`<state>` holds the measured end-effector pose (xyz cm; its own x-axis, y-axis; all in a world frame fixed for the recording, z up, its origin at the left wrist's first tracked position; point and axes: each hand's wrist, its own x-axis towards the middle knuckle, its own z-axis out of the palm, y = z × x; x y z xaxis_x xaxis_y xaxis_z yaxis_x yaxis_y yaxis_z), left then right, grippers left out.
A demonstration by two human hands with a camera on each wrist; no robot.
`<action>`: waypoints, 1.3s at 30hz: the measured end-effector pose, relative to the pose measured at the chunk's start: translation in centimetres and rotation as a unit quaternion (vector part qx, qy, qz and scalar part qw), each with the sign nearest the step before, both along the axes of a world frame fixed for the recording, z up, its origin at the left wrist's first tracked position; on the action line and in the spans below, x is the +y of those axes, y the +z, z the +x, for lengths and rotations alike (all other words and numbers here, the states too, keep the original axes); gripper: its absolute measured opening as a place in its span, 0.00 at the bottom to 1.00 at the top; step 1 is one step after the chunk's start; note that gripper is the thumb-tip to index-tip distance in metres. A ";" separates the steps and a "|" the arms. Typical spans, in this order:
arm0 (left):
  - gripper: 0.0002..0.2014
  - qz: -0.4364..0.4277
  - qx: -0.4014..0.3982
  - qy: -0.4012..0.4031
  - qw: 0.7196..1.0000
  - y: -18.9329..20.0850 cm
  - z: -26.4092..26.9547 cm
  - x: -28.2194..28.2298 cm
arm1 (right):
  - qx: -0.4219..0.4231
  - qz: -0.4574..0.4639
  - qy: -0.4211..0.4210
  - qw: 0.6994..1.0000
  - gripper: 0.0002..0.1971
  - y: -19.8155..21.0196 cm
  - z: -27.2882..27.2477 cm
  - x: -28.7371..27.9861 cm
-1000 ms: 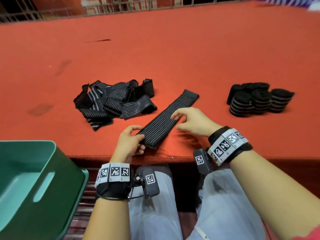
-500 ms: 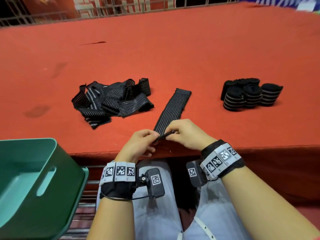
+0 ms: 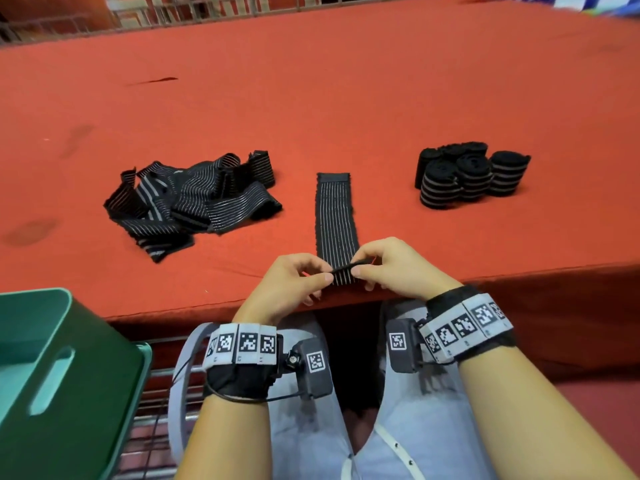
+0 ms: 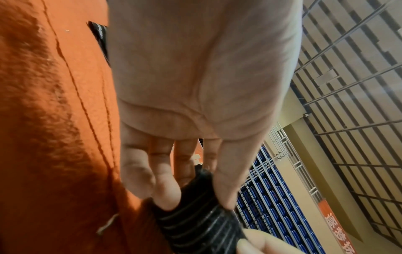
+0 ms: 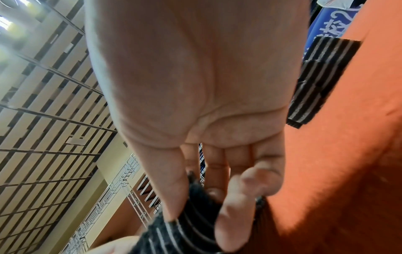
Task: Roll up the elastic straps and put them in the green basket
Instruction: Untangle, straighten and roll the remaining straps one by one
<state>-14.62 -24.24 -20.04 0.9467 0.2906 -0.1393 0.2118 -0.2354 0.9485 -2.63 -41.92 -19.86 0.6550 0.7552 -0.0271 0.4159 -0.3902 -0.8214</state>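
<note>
Item: elastic strap point(image 3: 335, 216), black, pale stripes, flat on red table point(image 3: 346, 98), running toward 12 o'clock; near end at table edge, first fold lifted.
Left hand point(image 3: 287, 285): thumb and fingers pinching near end.
Right hand point(image 3: 394, 268): same pinch, opposite corner.
Unrolled pile point(image 3: 194, 199): 10 o'clock.
Finished rolls point(image 3: 471, 178): 2 o'clock.
Green basket point(image 3: 52, 375): 8 o'clock, below table.
Risk: uneven pinch likely skews first turn, giving coned roll; springy fabric may unwind if grip slackens.

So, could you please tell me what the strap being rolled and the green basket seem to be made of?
Strap: looks like woven elastic fabric, matte black with pale ribs; its pinched end bends softly. Green basket: probably moulded plastic, smooth, with a cut-out handle slot.
</note>
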 end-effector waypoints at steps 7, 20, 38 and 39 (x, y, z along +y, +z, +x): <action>0.04 0.031 0.002 0.046 0.998 -1.9 0.6 0.1 | 0.014 0.004 -0.056 0.998 0.05 -2.0 -0.1 0.6; 0.13 0.229 -0.039 -0.012 0.973 -2.4 1.0 0.0 | -0.006 -0.023 -0.114 0.993 0.06 -3.0 0.1 1.2; 0.13 0.318 -0.022 -0.030 0.948 -3.2 1.4 0.2 | -0.155 -0.078 0.004 0.985 0.13 -2.8 -0.4 0.6; 0.13 0.317 -0.019 -0.030 0.948 -3.1 1.4 0.2 | -0.160 -0.079 0.005 0.984 0.13 -2.9 -0.4 0.6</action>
